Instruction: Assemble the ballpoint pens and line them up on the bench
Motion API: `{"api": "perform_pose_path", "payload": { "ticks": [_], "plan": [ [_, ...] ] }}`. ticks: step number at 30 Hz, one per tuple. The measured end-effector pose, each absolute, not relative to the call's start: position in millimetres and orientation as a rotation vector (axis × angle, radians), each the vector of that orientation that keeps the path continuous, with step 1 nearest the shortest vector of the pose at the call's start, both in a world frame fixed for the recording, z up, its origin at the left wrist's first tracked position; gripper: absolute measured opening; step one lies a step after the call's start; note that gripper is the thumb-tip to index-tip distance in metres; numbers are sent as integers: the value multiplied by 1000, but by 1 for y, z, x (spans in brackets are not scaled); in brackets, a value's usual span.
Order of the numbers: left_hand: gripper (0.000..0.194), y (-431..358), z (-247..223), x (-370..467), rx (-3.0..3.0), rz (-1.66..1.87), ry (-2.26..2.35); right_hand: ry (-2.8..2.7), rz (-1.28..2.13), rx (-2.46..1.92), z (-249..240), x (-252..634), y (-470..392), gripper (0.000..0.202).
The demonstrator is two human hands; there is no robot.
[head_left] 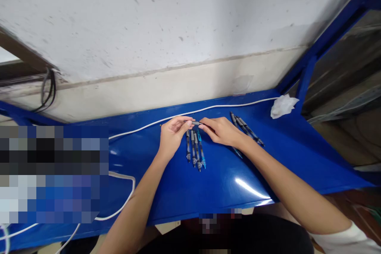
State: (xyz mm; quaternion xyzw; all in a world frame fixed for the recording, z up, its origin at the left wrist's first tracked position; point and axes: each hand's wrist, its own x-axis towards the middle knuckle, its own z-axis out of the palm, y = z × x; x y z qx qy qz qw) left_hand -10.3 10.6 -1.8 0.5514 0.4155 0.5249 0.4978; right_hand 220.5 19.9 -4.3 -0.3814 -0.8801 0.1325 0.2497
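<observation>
Above the blue table, my left hand and my right hand meet at a thin pen with a grey section. Each hand pinches one end of it between thumb and fingers, so the ends are partly covered. Just below, several clear-barrelled pens with grey sections lie side by side, along with a light-blue pen. Beyond my right wrist rests another group of dark pens. Partly under my right forearm shows one more slim bluish pen.
A white cable runs along the back of the table by the wall. Crumpled white plastic sits at the back right corner near a blue frame post. More white cable loops at left beside a blurred-out area.
</observation>
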Motion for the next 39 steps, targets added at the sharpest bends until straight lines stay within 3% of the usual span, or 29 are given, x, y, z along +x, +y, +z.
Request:
{"api": "perform_pose_path", "payload": {
  "ticks": [16,33,39],
  "plan": [
    [34,7,-11,-17,1724,1155,1104,-2271,497,-941,-2,216,16,47],
    [36,3,15,-28,2138,1047,1255,-2163,798,-904,2,205,12,45],
    [53,8,11,-30,2033,979,1326,-2216,867,-914,2,206,14,44]
  ]
}}
